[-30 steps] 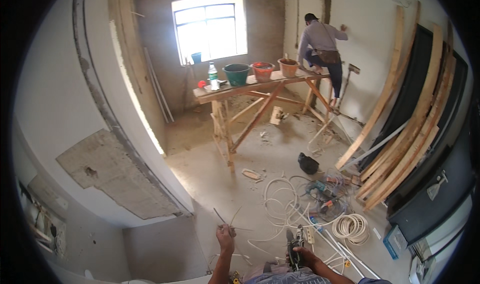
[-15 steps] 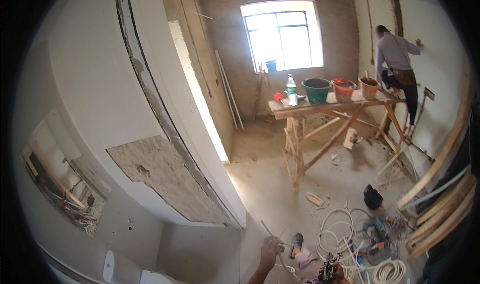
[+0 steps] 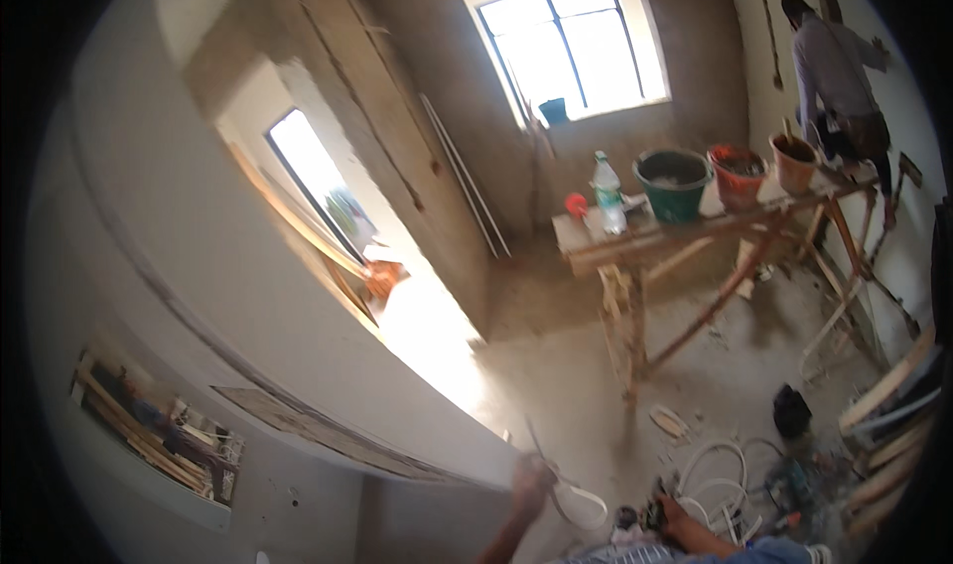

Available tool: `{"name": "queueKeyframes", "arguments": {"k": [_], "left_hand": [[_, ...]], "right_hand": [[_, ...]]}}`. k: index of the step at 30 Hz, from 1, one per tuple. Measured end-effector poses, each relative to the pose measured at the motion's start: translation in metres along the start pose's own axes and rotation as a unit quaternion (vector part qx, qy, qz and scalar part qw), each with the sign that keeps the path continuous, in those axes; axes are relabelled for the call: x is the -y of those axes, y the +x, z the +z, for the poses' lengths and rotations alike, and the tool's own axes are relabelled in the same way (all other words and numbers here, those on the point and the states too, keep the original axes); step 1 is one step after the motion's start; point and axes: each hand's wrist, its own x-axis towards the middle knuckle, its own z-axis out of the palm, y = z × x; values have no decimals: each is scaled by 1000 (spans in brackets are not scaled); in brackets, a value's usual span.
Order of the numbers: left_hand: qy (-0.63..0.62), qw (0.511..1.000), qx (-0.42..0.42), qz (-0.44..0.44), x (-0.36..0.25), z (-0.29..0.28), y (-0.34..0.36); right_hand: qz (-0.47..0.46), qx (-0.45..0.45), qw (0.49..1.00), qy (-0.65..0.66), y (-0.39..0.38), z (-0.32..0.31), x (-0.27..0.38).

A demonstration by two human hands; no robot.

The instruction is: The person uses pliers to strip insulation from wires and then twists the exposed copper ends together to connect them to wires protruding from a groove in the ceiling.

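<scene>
My left hand [image 3: 533, 477], blurred by motion, is closed around a thin pale cable [image 3: 593, 513]. One end of it sticks up above the fist, and the rest loops down to the right. Low in the picture, my right hand [image 3: 683, 526] grips a small dark object [image 3: 655, 512] whose kind I cannot make out. White tubing [image 3: 717, 457] lies in loose coils on the floor beyond that hand.
A rough wooden trestle [image 3: 586, 251] bears a water bottle [image 3: 608, 197], a green bucket [image 3: 675, 207] and two reddish buckets. At the right wall, a person [image 3: 839, 77] stands with back turned. A black bag [image 3: 791, 412] and stacked timber [image 3: 893, 455] lie right. A wall edge [image 3: 397, 390] stands left.
The view has turned and tilted, bringing a bright doorway into sight on the left. Both hands stay low in the picture, still holding the cable and the dark object.
</scene>
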Motion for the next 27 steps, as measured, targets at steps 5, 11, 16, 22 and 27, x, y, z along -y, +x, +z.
{"name": "queueKeyframes", "arguments": {"k": [5, 11, 16, 22, 27], "left_hand": [[-211, 974, 34, 68, -62, 23, 61], [-263, 960, 39, 90, -95, 20, 173], [-261, 958, 71, 93, -124, 5, 299], [-329, 928, 157, 72, -177, -24, 454], [-307, 941, 116, 86, -216, -35, 548]], "right_hand": [[-30, 8, 979, -200, 23, 96, 74], [-148, 48, 945, -287, 36, 209, 129], [-283, -42, 790, -543, 61, 302, 187], [-463, -143, 641, -595, 96, 440, 272], [-529, -195, 515, -645, 130, 552, 343]]}}
